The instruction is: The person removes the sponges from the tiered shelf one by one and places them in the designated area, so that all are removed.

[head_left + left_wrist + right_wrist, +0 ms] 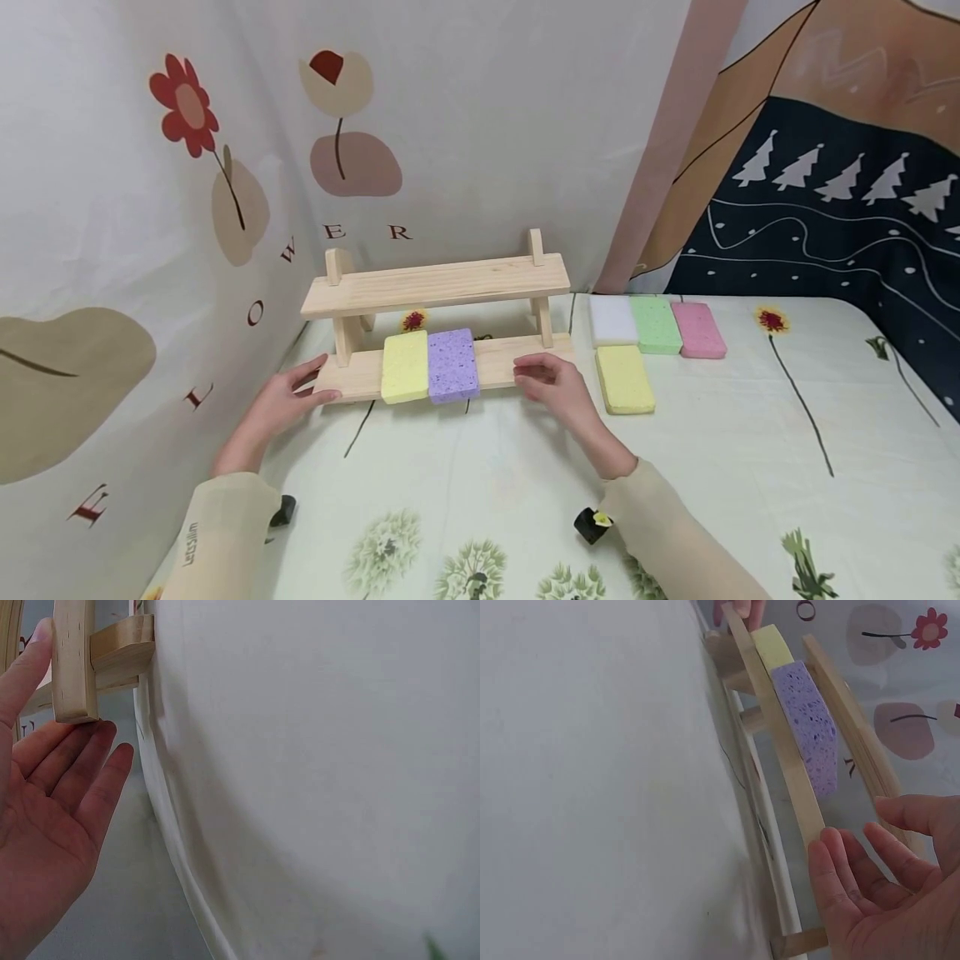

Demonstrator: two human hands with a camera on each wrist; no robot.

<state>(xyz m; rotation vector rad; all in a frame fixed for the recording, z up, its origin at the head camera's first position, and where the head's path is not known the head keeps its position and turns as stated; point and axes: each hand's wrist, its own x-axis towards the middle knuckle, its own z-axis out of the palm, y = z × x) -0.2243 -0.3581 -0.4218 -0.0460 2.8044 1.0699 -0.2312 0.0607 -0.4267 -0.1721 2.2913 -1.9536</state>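
1. Wooden stand: a two-tier, pale, unpainted wooden stand (442,285) is positioned toward the back left corner of a white desk covered in flower-printed cloth (510,454). Its long rectangular lower board (498,365) lies below and forward of the upper board (487,280).

2. Load: a yellow, rectangular, porous sponge (405,367) and a purple, speckled, rectangular sponge (453,365) lie side by side on the lower board, touching. Yellow is on the left; both reach slightly past the board's front edge.

3. Left hand (281,400): at the lower board's left end, pinching it, thumb above and fingers beneath.

4. Right hand (555,390): at the lower board's right end, near the front corner. Fingers are loosely curved, with the thumb standing apart. Fingertips meet the board's outline in the right wrist view; firm contact cannot be confirmed.

5. Desk, right of the stand: a white rectangular sponge (613,321), a green rectangular sponge (656,325) and a pink rectangular sponge (698,330) form a row near the back edge, left to right. A second yellow rectangular sponge (626,380) lies in front of the white one.

6. Backdrop: a printed cloth (480,125) hangs behind the desk's back edge.
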